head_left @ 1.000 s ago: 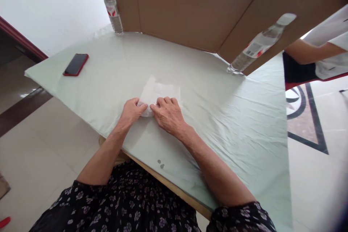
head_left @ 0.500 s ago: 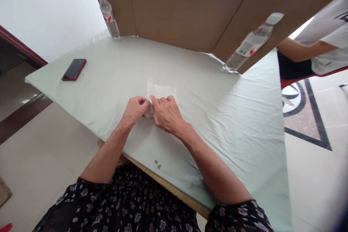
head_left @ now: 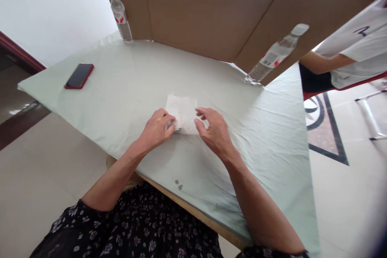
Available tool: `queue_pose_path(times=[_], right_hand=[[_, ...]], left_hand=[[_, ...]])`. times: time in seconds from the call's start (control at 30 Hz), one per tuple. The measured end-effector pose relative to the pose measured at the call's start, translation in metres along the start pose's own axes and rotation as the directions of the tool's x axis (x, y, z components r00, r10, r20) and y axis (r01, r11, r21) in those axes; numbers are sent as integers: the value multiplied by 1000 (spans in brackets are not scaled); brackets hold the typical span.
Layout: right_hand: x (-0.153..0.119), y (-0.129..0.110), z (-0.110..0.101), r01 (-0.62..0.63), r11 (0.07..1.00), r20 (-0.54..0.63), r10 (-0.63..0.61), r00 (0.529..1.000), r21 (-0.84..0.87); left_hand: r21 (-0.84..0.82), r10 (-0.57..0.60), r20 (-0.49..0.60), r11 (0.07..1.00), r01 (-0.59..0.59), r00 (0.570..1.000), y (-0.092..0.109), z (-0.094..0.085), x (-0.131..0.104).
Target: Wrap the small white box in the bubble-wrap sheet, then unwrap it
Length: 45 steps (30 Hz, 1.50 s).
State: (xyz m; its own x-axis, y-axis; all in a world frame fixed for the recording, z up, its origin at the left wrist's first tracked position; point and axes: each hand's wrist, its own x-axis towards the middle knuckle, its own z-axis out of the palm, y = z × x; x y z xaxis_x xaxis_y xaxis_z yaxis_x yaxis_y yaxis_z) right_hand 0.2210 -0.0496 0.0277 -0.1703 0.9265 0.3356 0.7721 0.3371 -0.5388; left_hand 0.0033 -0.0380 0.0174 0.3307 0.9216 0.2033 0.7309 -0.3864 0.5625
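Note:
A thin white sheet, like tissue paper (head_left: 186, 107), lies on the cloth between my two hands. My left hand (head_left: 159, 127) is at the sheet's left edge, fingers curled and thumb pressed in around a small see-through, whitish object (head_left: 173, 124). Its kind cannot be made out, since the fingers cover most of it. Next to that object, the sheet's lower left part looks folded or crumpled. My right hand (head_left: 213, 129) hovers by the sheet's right edge, thumb and fingers apart, with nothing between them.
A pale green cloth (head_left: 136, 72) covers the table. On it are a red-cased phone (head_left: 79, 75) at left and two water bottles (head_left: 121, 18) (head_left: 273, 58) before a cardboard screen (head_left: 193, 12). Two small dark spots mark the cloth near me. A person's arm (head_left: 326, 63) shows at right.
My right hand has let go and moved right, its fingers opening. The sheet is more uncovered and lies flatter. My left hand stays at its left side.

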Motion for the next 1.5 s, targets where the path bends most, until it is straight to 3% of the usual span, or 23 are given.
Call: queue_pose_path(times=[0.1, 0.17, 0.47, 0.67, 0.83, 1.23, 1.5], right_hand=[[-15, 18, -6, -299, 952, 147, 286, 947, 68], [-18, 23, -3, -415, 906, 246, 386, 889, 82], [5, 19, 25, -574, 789, 328, 494, 805, 219], [11, 24, 41, -477, 812, 228, 421, 878, 337], [11, 19, 46, -463, 799, 183, 425, 886, 384], [13, -14, 40, -392, 788, 139, 372, 918, 475], [16, -22, 44, -373, 827, 178, 328, 928, 421]], left_hand=[[28, 87, -45, 996, -86, 995, -3, 6, -1], [27, 98, -47, 995, -97, 994, -3, 8, -2], [90, 127, -24, 988, -125, 992, 1, 8, -5], [82, 185, 98, 978, -194, 978, -3, -2, 8], [87, 174, 166, 978, -190, 971, -2, -5, 14], [44, 206, 225, 974, -222, 952, -5, -1, 18], [-66, 201, 147, 979, -193, 968, -8, 7, 14]])
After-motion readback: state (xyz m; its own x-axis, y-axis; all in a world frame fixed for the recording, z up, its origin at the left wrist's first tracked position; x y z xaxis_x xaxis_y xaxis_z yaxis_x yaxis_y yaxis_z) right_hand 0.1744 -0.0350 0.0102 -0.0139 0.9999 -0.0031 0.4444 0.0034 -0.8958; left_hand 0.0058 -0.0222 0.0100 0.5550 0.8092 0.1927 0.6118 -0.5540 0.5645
